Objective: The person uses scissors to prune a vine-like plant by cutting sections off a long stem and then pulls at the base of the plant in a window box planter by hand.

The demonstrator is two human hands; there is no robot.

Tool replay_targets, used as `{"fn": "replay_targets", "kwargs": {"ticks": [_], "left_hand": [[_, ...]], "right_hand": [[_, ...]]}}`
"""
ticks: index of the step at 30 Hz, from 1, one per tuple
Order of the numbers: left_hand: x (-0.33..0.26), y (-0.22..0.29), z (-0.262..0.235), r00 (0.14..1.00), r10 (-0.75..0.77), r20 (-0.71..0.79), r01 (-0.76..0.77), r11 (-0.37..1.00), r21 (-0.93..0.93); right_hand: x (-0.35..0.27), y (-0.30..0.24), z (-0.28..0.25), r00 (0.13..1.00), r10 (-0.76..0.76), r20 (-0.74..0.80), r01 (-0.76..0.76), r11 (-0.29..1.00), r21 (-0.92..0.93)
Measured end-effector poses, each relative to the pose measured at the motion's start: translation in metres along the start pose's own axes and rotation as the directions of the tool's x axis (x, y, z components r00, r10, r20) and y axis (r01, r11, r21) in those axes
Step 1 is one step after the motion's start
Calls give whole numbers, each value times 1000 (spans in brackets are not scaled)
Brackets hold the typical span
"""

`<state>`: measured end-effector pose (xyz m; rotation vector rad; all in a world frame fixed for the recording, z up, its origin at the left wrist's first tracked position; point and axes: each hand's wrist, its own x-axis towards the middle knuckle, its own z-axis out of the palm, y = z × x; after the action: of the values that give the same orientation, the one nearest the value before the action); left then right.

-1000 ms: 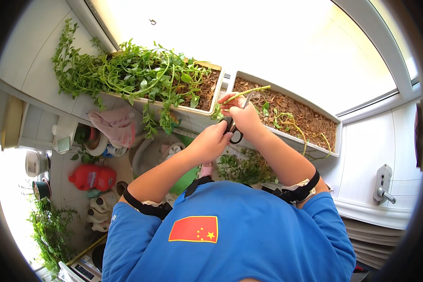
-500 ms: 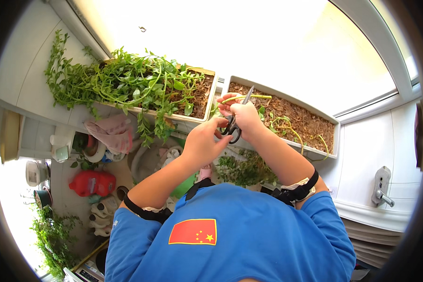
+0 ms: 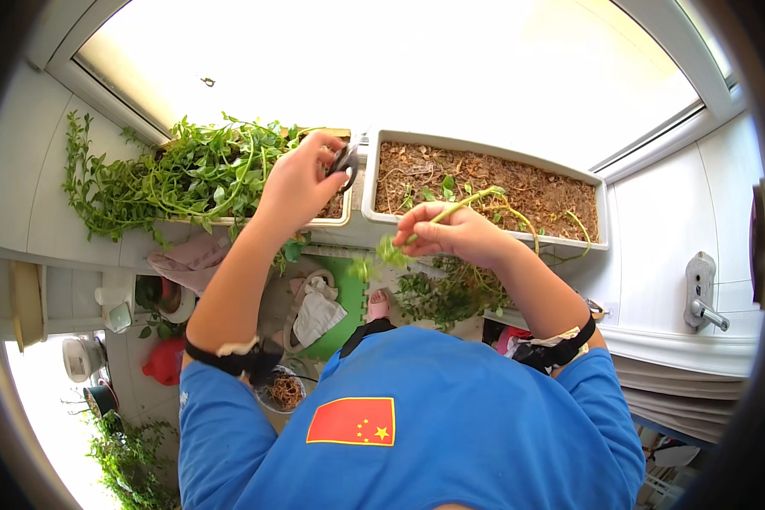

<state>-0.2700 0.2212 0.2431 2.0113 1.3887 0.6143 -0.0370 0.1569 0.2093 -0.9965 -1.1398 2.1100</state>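
My left hand (image 3: 301,180) is closed round the black handles of a pair of scissors (image 3: 348,165), above the right end of the left planter (image 3: 336,222); the blades are hard to make out. Between the fingers of my right hand (image 3: 461,232) is a green plant cutting (image 3: 462,203). Its bare stem points up to the right, while its leafy end hangs blurred at the lower left. That hand is at the front edge of the right planter (image 3: 371,174), which holds brown soil and a few thin stems. Dense trailing greenery (image 3: 204,174) fills most of the left planter.
A window runs behind both planters. Below them are a leafy plant (image 3: 450,297), a green mat (image 3: 325,344), a white cloth (image 3: 317,316) and a bowl of dry brown scraps (image 3: 282,391). At the right wall is a metal handle (image 3: 703,293).
The scissors have passed from my right hand to my left, which has moved up and left. My right hand has lowered, keeping the cutting, whose leafy end now hangs in front of the planter.
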Motion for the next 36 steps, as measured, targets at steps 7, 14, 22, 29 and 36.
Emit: {"fn": "replay_targets", "kwargs": {"ticks": [7,14,22,29,36], "left_hand": [[107,-51,78,979,178,97,-202,858,472],[131,-75,109,984,174,34,-176,934,312],[60,-40,60,1000,7,-25,-13,964,-265],[-40,-37,53,941,-202,270,337,568,-751],[-80,-77,45,878,-454,-156,86,468,-879]], "right_hand": [[-18,4,2,1000,-14,24,14,1000,-23],[-18,16,-5,995,-53,-90,54,999,3],[8,10,-1,996,-42,-75,49,994,99],[72,22,35,990,78,117,-70,995,-76],[110,50,49,935,-238,264,354,688,-634]]}}
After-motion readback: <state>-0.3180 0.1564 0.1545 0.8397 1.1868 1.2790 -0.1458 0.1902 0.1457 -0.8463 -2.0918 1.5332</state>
